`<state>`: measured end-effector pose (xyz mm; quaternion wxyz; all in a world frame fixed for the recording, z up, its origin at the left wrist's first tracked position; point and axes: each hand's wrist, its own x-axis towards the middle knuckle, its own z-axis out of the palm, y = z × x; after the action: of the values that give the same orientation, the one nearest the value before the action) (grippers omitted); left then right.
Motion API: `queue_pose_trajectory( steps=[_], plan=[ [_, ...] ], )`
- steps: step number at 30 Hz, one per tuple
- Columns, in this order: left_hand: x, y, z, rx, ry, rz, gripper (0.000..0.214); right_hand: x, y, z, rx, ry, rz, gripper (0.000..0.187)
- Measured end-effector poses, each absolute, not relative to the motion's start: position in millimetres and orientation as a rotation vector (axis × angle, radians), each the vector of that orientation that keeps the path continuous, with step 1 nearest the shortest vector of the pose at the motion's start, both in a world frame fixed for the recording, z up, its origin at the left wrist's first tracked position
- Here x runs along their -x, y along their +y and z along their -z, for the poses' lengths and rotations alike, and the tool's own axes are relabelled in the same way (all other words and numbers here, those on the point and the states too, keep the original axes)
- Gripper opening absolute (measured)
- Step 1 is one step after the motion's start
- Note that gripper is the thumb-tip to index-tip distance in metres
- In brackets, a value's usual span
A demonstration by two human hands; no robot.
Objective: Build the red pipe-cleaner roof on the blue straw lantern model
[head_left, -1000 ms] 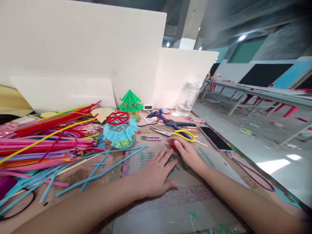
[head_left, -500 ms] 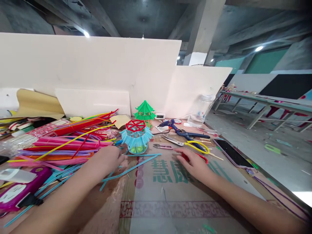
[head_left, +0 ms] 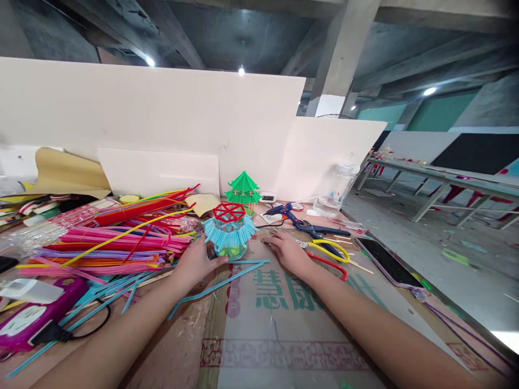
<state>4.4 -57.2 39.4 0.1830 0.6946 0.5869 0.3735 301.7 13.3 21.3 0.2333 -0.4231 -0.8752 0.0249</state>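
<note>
A small craft model (head_left: 229,232) stands on the table, with a red latticed top, a fringed light-blue skirt and a green base. My left hand (head_left: 197,263) is around the lower left of this model, thumb along the front of its base and the other fingers partly hidden at its side. Just right of it, my right hand (head_left: 290,253) lies low over the board with fingers stretched out, apart from the model. Scissors with yellow and red handles (head_left: 330,250) rest beside that hand, which covers part of their blades. Light-blue pipe cleaners (head_left: 223,282) lie in front.
Bundles of coloured pipe cleaners (head_left: 130,237) cover the left side, near a purple power strip (head_left: 28,319). Behind the model stands a green-roofed pavilion model (head_left: 243,189). A glue gun (head_left: 286,210), dark-handled pliers (head_left: 320,229), a clear jar (head_left: 334,189) and a phone (head_left: 389,262) are to the right.
My left hand has moved right and forward, onto the blue-skirted model's base. My right hand has moved left and forward, over where pink-handled snips lay; they are now hidden.
</note>
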Motion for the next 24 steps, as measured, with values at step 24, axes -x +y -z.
queue_pose_trajectory(
  steps=[24],
  plan=[
    [-1.1,-53.4,-80.7,-2.25,1.602,-0.72,0.033,-327.2,-3.6,-41.6,1.229,-2.171,-0.326,0.03]
  ],
)
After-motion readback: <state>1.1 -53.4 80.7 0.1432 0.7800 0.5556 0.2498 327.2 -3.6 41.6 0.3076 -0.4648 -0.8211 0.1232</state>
